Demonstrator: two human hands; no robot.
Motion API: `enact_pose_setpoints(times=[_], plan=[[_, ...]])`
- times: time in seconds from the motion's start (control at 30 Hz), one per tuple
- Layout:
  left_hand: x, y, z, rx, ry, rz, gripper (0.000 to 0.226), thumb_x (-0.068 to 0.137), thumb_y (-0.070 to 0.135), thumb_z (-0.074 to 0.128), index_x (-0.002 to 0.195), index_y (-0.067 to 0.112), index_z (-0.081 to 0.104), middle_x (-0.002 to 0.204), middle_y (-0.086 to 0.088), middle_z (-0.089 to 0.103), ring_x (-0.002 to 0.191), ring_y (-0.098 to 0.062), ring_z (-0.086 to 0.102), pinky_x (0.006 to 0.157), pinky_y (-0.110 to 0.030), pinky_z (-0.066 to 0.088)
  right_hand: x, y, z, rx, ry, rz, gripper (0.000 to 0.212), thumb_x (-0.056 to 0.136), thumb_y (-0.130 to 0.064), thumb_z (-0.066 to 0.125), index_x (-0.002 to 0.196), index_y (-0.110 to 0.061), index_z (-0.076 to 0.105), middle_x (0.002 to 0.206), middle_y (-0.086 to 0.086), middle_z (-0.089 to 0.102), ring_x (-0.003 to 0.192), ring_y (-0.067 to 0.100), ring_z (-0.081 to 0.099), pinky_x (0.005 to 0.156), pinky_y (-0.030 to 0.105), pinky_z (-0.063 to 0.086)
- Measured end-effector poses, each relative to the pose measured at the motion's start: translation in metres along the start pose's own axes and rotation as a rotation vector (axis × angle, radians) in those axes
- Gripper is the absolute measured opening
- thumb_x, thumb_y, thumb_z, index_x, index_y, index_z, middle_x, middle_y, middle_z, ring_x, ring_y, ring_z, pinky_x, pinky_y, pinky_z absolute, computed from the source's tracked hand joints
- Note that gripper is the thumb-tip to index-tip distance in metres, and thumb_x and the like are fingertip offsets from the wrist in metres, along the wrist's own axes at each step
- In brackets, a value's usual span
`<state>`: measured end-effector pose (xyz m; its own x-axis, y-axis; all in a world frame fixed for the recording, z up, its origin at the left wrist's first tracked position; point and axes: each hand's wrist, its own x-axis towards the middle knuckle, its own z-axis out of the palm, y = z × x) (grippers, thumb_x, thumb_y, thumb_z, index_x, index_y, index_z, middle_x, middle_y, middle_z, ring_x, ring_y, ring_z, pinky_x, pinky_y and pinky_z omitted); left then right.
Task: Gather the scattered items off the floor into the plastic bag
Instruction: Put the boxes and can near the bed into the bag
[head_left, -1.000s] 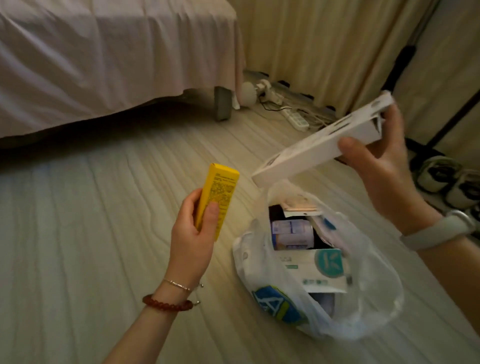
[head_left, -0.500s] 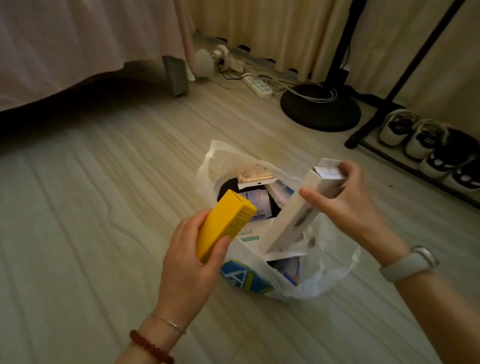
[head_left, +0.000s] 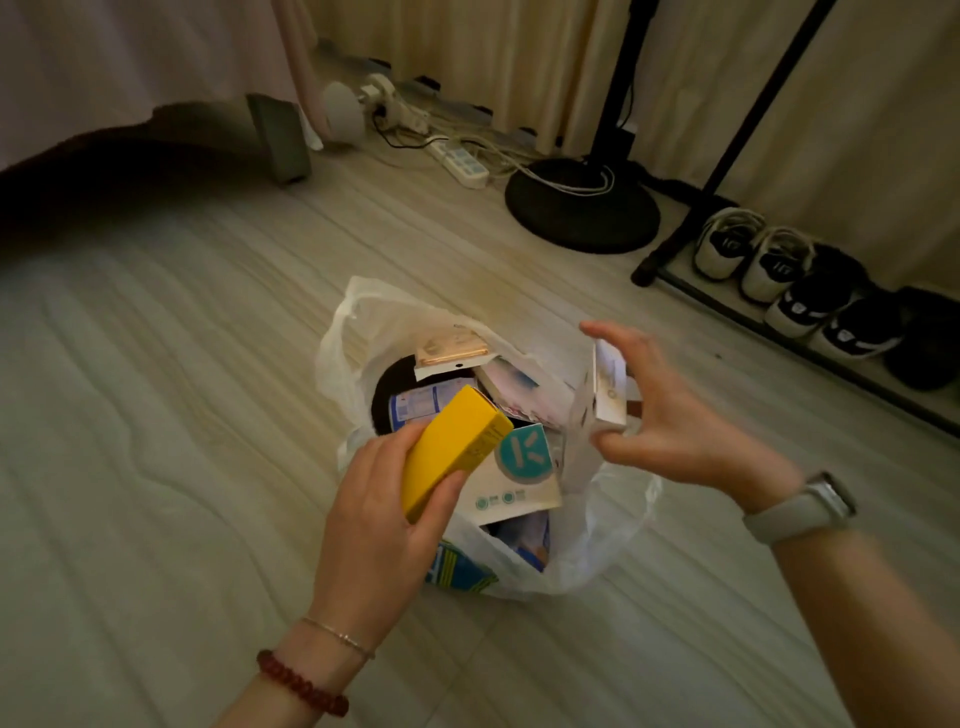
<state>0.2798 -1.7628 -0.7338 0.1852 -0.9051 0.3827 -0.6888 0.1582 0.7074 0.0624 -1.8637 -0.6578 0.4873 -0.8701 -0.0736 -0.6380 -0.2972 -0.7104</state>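
Observation:
A clear plastic bag (head_left: 613, 525) stands open on the wooden floor, holding several boxes and packets, among them a white box with a teal round logo (head_left: 519, 467). My left hand (head_left: 374, 530) grips a yellow box (head_left: 452, 447), tilted over the bag's near-left rim. My right hand (head_left: 675, 426) holds the upper end of a long white box (head_left: 608, 384) between thumb and fingers. That box stands almost on end at the bag's right side, its lower part down inside the bag.
A bed with a pink sheet fills the far left, with its leg (head_left: 280, 137) showing. A power strip (head_left: 460, 161) with cables, a black round stand base (head_left: 582, 208) and a low rack of shoes (head_left: 753, 254) line the far right.
My right hand has brought the long white box down from above and stood it into the bag's right side. My left hand has carried the yellow box over the bag's mouth.

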Motion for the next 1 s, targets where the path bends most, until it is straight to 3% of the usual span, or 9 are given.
enact_pose_setpoints(times=[0.17,0.3,0.5,0.63,0.77,0.8,0.87,0.93,1.0], plan=[[0.008,0.0,0.007,0.012,-0.014,0.025,0.051,0.082,0.055,0.042,0.119,0.021,0.043,0.099,0.01,0.044,0.089,-0.012,0.052,0.065,-0.018,0.046,0.002,0.007,0.006,0.0,-0.117,0.058,0.083,0.075,0.0,0.063,0.126,-0.047,0.017,0.135,-0.02,0.017,0.12,0.004,0.023,0.075,0.01,0.047],[0.014,0.006,0.009,-0.016,-0.001,-0.018,0.058,0.081,0.056,0.043,0.12,0.014,0.048,0.096,0.008,0.044,0.088,-0.015,0.054,0.064,-0.022,0.048,0.01,0.017,0.036,-0.021,-0.162,0.053,0.088,0.084,-0.015,0.061,0.133,-0.051,-0.003,0.154,-0.017,-0.003,0.138,0.012,0.02,0.105,0.03,0.04],[0.025,0.012,0.017,0.039,-0.056,0.091,0.055,0.086,0.052,0.044,0.122,0.012,0.046,0.104,0.0,0.052,0.092,-0.013,0.051,0.07,-0.025,0.05,0.007,0.031,0.06,0.008,-0.011,0.129,0.077,0.083,-0.027,0.062,0.143,-0.03,0.014,0.151,-0.006,0.024,0.133,0.017,0.035,0.102,0.035,0.043],[0.027,0.012,0.033,0.143,-0.105,0.182,0.044,0.084,0.047,0.041,0.116,0.016,0.044,0.094,-0.006,0.059,0.083,-0.019,0.058,0.065,-0.03,0.054,-0.014,0.054,0.056,0.084,0.124,0.185,0.064,0.085,-0.053,0.048,0.14,-0.031,0.025,0.148,-0.006,0.031,0.131,0.011,0.032,0.106,0.034,0.034],[0.028,0.008,0.039,0.163,-0.099,0.175,0.044,0.084,0.047,0.04,0.113,0.015,0.044,0.09,-0.006,0.059,0.08,-0.018,0.057,0.063,-0.028,0.052,-0.014,0.092,0.058,-0.172,0.226,0.44,0.061,0.094,-0.037,0.042,0.145,-0.017,0.015,0.152,0.005,0.024,0.142,0.021,0.018,0.116,0.042,0.02],[0.029,0.007,0.04,0.175,-0.097,0.171,0.045,0.084,0.047,0.04,0.113,0.014,0.046,0.09,-0.007,0.059,0.08,-0.019,0.058,0.063,-0.027,0.051,-0.011,0.099,0.06,-0.158,0.173,0.517,0.061,0.094,-0.036,0.041,0.144,-0.012,0.016,0.145,0.008,0.036,0.138,0.025,0.026,0.113,0.041,0.025],[0.032,0.004,0.04,0.2,-0.097,0.167,0.048,0.084,0.048,0.04,0.114,0.011,0.049,0.091,-0.008,0.06,0.081,-0.02,0.058,0.065,-0.026,0.049,-0.004,0.106,0.062,-0.082,0.163,0.548,0.035,0.095,-0.029,0.041,0.12,-0.006,0.049,0.091,0.001,0.061,0.103,0.03,0.054,0.084,0.034,0.04],[0.034,0.004,0.039,0.211,-0.094,0.166,0.05,0.084,0.047,0.04,0.115,0.01,0.05,0.092,-0.008,0.06,0.083,-0.021,0.058,0.066,-0.03,0.051,0.0,0.1,0.06,-0.098,0.318,0.473,0.025,0.095,-0.021,0.041,0.079,-0.007,0.055,0.058,-0.002,0.045,0.07,0.029,0.05,0.061,0.033,0.033],[0.043,0.007,0.036,0.204,-0.067,0.164,0.05,0.085,0.045,0.04,0.117,0.009,0.049,0.095,-0.009,0.06,0.084,-0.021,0.057,0.068,-0.031,0.051,0.005,0.085,0.053,-0.091,0.469,0.371,0.025,0.094,-0.019,0.043,0.074,-0.007,0.052,0.055,-0.003,0.042,0.058,0.024,0.044,0.055,0.034,0.03]])
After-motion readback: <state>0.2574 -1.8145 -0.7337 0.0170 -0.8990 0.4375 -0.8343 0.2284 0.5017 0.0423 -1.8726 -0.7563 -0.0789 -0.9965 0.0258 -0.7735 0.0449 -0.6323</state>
